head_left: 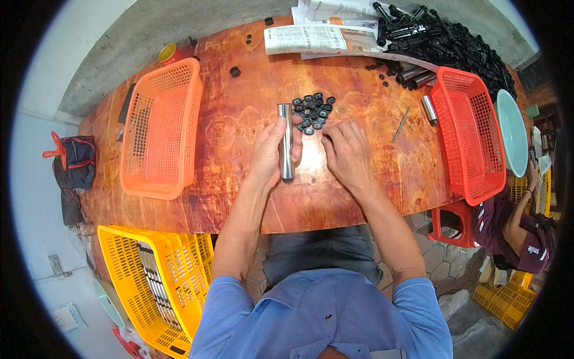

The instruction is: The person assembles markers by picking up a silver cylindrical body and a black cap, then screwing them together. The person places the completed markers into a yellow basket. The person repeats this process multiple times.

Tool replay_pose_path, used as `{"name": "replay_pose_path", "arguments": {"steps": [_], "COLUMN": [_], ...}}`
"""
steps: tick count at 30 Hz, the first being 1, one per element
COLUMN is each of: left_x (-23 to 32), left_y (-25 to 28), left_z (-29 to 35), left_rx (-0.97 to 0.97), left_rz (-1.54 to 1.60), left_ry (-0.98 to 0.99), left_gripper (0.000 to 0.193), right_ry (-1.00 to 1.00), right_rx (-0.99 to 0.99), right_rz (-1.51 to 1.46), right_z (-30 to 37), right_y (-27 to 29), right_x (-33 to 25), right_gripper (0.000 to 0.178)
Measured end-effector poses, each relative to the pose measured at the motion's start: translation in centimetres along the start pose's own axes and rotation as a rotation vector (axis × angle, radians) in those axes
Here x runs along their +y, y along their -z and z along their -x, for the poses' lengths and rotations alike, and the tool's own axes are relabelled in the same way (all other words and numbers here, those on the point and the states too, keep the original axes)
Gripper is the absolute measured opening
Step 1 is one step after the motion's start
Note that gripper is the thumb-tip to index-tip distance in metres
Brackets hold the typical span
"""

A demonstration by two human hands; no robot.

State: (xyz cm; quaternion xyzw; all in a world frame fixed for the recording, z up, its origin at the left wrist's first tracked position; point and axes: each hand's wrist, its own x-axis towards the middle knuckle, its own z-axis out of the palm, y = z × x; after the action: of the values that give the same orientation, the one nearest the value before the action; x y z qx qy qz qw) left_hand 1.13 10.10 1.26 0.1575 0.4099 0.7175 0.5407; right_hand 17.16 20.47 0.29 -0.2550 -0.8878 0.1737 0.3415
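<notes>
My left hand (269, 149) is closed around a shiny metal tube (286, 143), held nearly upright in the picture over the table's near half. A black end shows at the tube's lower tip, and its upper end is toward the far side. Just right of it, my right hand (348, 154) has its fingers curled and pinched together. A dark bit shows at those fingertips, too small to name. Close beyond both hands lies a small heap of black plastic caps (312, 110) on the wooden table (239, 143).
An orange basket (133, 149) stands left, a red basket (454, 143) right, with a metal tube (429, 110) beside it. A thin rod (400, 124) lies nearer. Black parts (454, 54) pile up far right by newspaper (323, 39). A yellow crate (128, 263) holds tubes. A co-worker's arm (519, 215) shows right.
</notes>
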Motion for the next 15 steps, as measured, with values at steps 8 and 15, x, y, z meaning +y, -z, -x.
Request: {"name": "replay_pose_path", "arguments": {"steps": [8, 15], "left_x": [0.2, -0.1], "left_y": [-0.3, 0.0], "left_z": [0.2, -0.2], "left_rx": [0.01, 0.006], "left_rz": [-0.133, -0.211], "left_ry": [-0.067, -0.122], "left_gripper": [0.043, 0.047], "right_ry": [-0.008, 0.002], "right_rx": [-0.002, -0.013], "right_rz": [-0.003, 0.003], "right_z": [0.0, 0.0], "right_y": [-0.1, 0.0], "right_x": [0.0, 0.0], "right_gripper": [0.01, 0.011]}}
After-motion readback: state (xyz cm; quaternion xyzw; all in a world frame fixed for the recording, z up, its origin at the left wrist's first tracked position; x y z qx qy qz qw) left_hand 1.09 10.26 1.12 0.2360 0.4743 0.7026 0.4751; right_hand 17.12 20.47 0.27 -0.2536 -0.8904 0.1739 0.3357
